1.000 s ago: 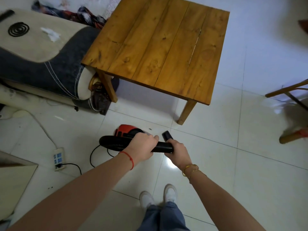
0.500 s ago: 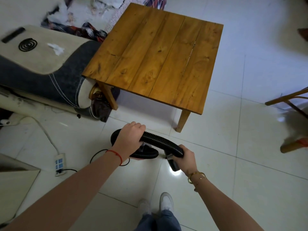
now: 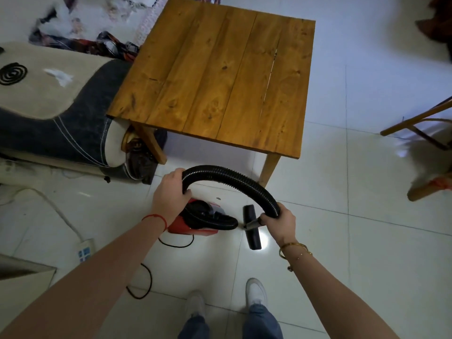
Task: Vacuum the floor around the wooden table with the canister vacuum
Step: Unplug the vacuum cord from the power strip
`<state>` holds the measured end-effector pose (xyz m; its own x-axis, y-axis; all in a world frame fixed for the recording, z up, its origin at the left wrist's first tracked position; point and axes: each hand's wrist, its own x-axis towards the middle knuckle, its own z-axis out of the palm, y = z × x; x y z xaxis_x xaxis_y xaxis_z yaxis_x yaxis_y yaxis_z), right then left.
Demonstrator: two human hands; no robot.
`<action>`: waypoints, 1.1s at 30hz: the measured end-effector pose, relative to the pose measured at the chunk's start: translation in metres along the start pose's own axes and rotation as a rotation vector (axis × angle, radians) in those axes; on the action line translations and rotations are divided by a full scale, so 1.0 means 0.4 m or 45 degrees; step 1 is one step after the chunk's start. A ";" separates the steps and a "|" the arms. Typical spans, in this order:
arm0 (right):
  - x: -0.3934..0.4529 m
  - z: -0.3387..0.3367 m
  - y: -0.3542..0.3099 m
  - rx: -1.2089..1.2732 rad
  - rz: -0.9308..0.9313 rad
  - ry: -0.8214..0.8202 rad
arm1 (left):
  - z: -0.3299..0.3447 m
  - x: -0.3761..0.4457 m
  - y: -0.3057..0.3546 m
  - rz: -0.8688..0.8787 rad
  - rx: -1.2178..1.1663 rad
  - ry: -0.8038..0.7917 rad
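Left hand (image 3: 168,196): it grips the black hose (image 3: 227,178) near one end of the arch, with the fingers (image 3: 186,192) curled round it. A red string is tied on the wrist.
Right hand (image 3: 281,222): it grips the other end of the hose, where the hose meets the nozzle. The fingers are wrapped tight round it. Gold bangles sit on this wrist.
Hose: it bends up in a big arch between the two hands. From the left hand it goes down to the vacuum.
Vacuum (image 3: 195,225): a small red and black canister. It sits on the floor (image 3: 354,241), under the left hand and just in front of the person's feet.
Nozzle (image 3: 252,227): a black flat head, hanging just below the right hand. I cannot tell if it touches the floor.
Cord (image 3: 144,281): a thin black wire that runs from the vacuum and loops across the tiles.
Power strip (image 3: 84,250): white, lying on the floor to the left, with a white cable going off it.
Table (image 3: 220,77): made of yellow-brown wooden planks. It stands just past the hose, and its near right leg is close to the top of the arch.
Rolled rug (image 3: 56,111): grey and cream, lying on its side right by the left edge of the table.
Chair (image 3: 420,123): a wooden one at the far right, only partly seen.
Shoes (image 3: 255,292): white, on the tiles at the bottom, with blue jeans above.
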<state>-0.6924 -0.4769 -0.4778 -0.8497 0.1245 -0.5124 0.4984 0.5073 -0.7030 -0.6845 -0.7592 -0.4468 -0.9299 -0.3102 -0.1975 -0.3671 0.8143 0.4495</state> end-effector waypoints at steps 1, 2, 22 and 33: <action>-0.002 0.007 0.001 0.005 0.011 0.018 | 0.006 0.005 -0.020 -0.032 -0.027 -0.024; -0.006 0.013 0.002 0.015 0.027 0.035 | 0.014 0.007 -0.038 -0.062 -0.047 -0.055; 0.025 0.197 0.100 0.195 -0.297 0.178 | 0.391 -0.113 -0.287 -0.415 -0.937 -0.378; 0.125 0.419 0.290 0.100 -0.707 -0.026 | 0.573 -0.076 -0.359 0.108 -0.698 -0.056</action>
<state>-0.6484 -0.5547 -0.6675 -0.9851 -0.1602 -0.0633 -0.0114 0.4271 -0.9041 -0.5987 -0.7544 -0.7050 -0.9593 -0.2243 -0.1716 -0.2591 0.4576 0.8506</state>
